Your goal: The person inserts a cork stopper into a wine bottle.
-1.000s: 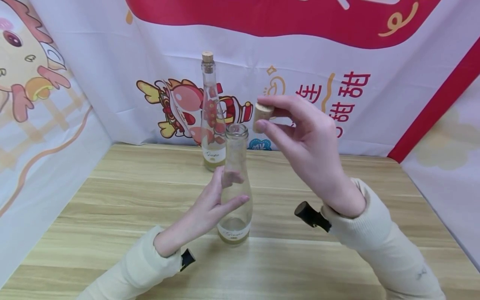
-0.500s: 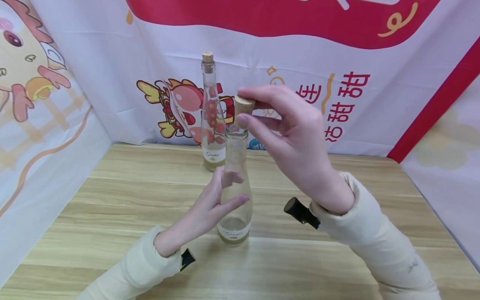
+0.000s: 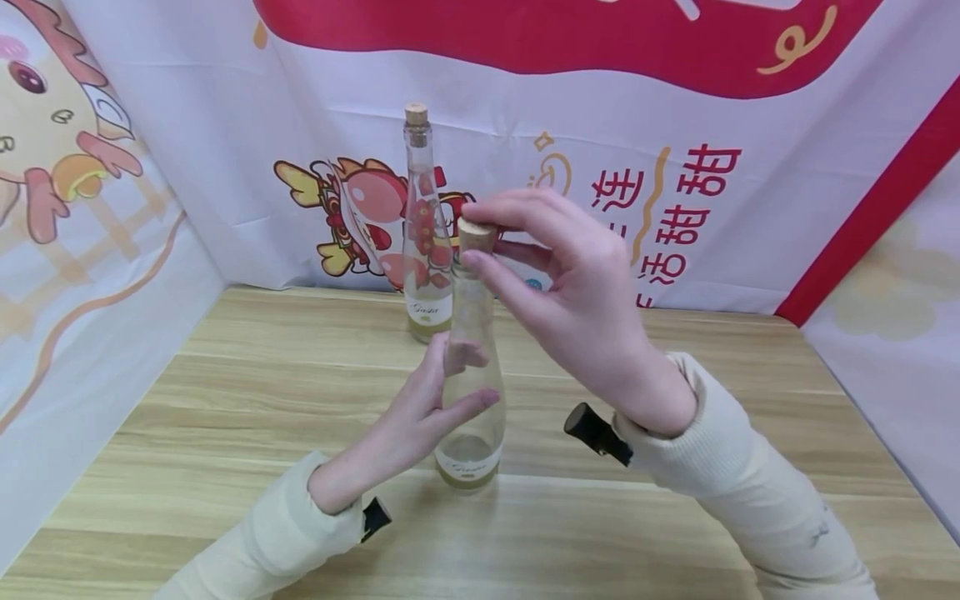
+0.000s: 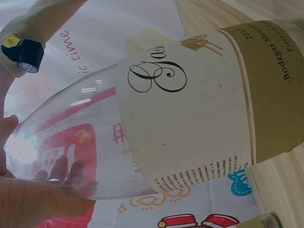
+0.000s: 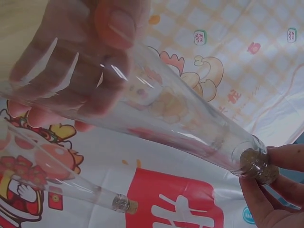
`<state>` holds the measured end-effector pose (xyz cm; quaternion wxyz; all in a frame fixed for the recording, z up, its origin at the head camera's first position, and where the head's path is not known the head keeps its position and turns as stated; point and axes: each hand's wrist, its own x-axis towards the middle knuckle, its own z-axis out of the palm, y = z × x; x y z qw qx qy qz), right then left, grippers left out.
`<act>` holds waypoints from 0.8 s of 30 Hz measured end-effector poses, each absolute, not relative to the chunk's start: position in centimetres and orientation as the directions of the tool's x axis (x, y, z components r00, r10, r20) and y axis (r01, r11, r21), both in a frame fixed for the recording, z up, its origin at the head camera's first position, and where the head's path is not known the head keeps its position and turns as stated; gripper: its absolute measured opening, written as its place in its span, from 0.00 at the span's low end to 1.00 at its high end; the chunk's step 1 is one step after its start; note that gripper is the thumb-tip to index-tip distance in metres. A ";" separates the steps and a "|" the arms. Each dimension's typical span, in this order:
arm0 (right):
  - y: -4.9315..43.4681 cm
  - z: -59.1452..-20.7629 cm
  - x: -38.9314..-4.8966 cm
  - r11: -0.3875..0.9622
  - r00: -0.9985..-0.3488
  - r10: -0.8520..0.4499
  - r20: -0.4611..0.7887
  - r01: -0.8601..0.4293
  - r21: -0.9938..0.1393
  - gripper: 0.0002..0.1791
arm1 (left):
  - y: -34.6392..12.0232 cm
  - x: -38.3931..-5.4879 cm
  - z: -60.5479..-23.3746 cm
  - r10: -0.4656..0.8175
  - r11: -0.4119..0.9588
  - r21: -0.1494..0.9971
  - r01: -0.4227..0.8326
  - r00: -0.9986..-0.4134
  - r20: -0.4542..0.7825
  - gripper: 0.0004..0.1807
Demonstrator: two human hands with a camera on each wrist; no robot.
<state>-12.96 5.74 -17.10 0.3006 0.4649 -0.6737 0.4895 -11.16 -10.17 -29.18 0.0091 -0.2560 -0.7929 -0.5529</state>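
A clear glass bottle [image 3: 483, 421] with a white and gold label stands upright at the middle of the table. My left hand [image 3: 401, 429] grips its body from the left, the fingers wrapping round behind the glass and the thumb across the front. Over the mouth, my right hand [image 3: 581, 296] pinches a cork [image 3: 477, 237] between thumb and fingers. In the right wrist view the lower end of the cork [image 5: 251, 160] shows through the glass, inside the bottle's mouth. The left wrist view shows the label [image 4: 185, 114] close up, with the left thumb against the glass.
Behind and slightly left stands a second clear bottle [image 3: 427, 304], a cork [image 3: 416, 114] sitting in its neck. The wood-grain table [image 3: 300, 400] runs back to a printed white and red cloth [image 3: 337, 83] hanging behind and at both sides.
My right hand has carried the cork left and down, from beside the bottle's mouth to above it, then into it. The left hand and both bottles have stayed in place.
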 end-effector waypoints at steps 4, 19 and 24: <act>5.6 -16.5 -11.8 0.147 -0.438 -0.336 0.834 -0.899 -0.413 0.13 | -10.2 -11.2 -29.2 0.392 0.258 0.879 0.402 -0.875 0.285 0.28; 5.7 -17.9 -13.7 0.094 -0.337 -0.315 0.887 -0.941 -0.324 0.09 | -10.2 -11.2 -29.2 0.394 0.253 0.878 0.407 -0.872 0.291 0.27; 5.8 -18.4 -14.3 0.075 -0.306 -0.310 0.900 -0.952 -0.298 0.10 | -10.2 -11.1 -29.2 0.392 0.250 0.882 0.398 -0.875 0.284 0.27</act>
